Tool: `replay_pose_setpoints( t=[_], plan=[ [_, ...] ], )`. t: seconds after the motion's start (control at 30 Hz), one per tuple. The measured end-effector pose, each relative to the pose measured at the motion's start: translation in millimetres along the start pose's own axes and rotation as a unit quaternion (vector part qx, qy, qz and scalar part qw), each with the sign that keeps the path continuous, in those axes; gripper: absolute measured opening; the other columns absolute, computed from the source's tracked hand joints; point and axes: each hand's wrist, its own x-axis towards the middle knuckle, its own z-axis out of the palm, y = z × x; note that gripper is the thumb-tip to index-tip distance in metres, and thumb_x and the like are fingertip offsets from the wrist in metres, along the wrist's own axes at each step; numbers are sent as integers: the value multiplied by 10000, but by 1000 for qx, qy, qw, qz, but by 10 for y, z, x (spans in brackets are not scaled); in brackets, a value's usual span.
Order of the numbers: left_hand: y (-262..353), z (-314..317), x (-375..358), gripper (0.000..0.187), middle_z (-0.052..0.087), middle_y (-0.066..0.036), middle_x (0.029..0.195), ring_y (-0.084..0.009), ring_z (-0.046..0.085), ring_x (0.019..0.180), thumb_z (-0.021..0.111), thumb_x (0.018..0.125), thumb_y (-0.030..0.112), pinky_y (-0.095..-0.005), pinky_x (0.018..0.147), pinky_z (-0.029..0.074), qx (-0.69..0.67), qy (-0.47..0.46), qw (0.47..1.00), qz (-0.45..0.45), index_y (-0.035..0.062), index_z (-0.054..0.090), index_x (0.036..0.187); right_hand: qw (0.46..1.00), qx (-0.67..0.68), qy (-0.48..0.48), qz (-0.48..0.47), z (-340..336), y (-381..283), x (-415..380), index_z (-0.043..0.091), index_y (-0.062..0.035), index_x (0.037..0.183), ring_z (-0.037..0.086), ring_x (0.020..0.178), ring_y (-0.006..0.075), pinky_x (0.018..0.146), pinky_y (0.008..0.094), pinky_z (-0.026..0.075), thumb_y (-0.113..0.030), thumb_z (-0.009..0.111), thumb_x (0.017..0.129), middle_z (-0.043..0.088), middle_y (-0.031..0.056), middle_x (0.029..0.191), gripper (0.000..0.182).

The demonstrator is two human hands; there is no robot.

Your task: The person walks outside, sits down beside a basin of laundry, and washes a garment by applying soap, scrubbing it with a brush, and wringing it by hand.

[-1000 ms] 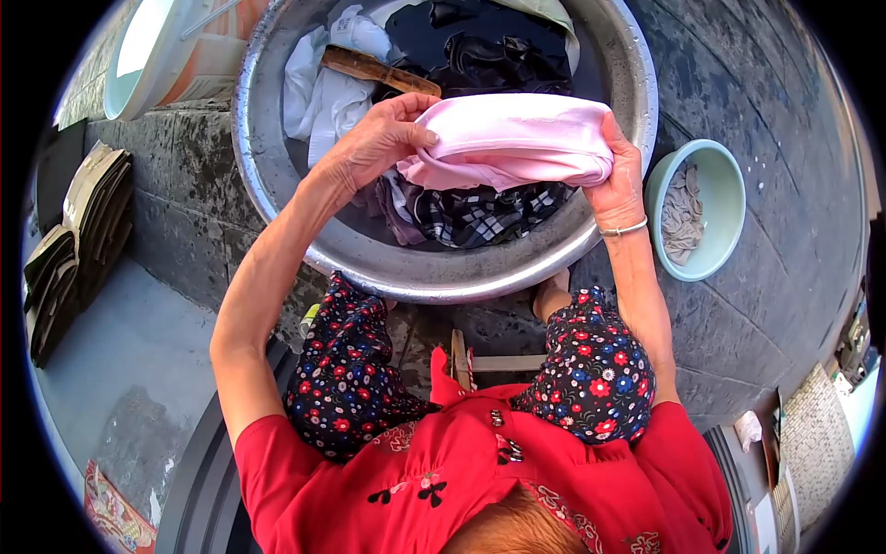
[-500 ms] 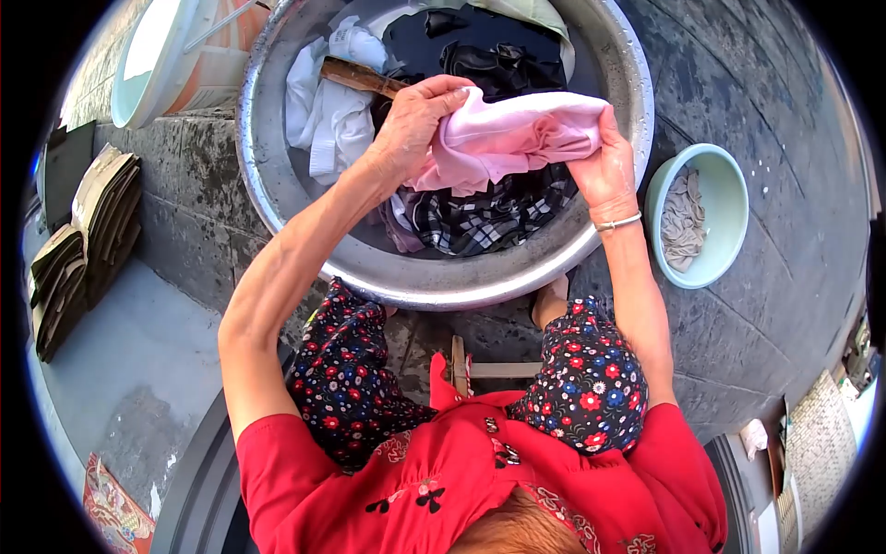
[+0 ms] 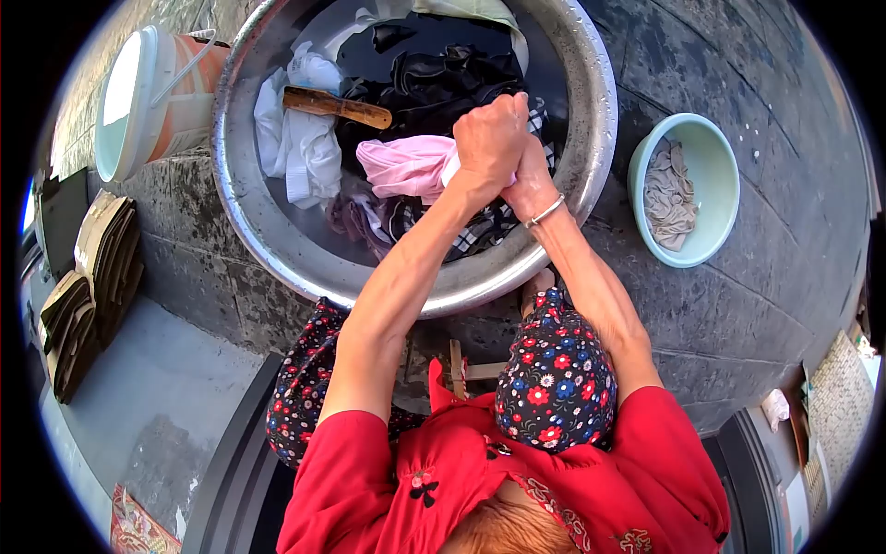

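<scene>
Over a large metal basin (image 3: 242, 198) my two hands meet on a pink garment (image 3: 406, 164). My left hand (image 3: 491, 138) is a closed fist around the cloth. Pressed against it, my right hand (image 3: 531, 180) with a bracelet also grips the cloth; its fingers are partly hidden. The loose end of the garment hangs to the left. Below and around it lie white cloth (image 3: 309, 152), black cloth (image 3: 452, 78) and a black-and-white checked cloth (image 3: 480, 235). A wooden paddle (image 3: 337, 104) rests across the white cloth, near the dark water.
A pale green bowl (image 3: 715, 198) with a grey cloth (image 3: 671, 198) stands right of the basin. At the left are a lidded bucket (image 3: 175, 102) and folded cardboard (image 3: 101, 245). Wet dark paving surrounds the basin.
My hands have come together; the pink garment, stretched between them before, is now bunched in them with one end hanging left. The view has shifted slightly.
</scene>
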Motion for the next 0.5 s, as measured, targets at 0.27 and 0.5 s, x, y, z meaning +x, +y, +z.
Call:
replay_pose_setpoints(
  t=[0.27, 0.5],
  plan=[
    [-521, 49, 72, 246, 584, -146, 584, -326, 594, 518, 523, 869, 226, -402, 453, 461, 49, 0, 998, -47, 69, 559, 683, 990, -129, 49, -24, -2, 165, -1, 629, -48, 847, 569, 688, 101, 624, 233, 455, -198, 549, 864, 598, -1, 778, 171],
    [115, -18, -428, 212, 567, -173, 612, -355, 594, 545, 507, 872, 227, -431, 478, 460, -100, 28, 994, -38, 41, 564, 786, 928, 284, -242, 2, -375, 366, 208, 460, -165, 669, 521, 590, 141, 570, 293, 432, -309, 446, 909, 496, 2, 638, 280]
  ],
)
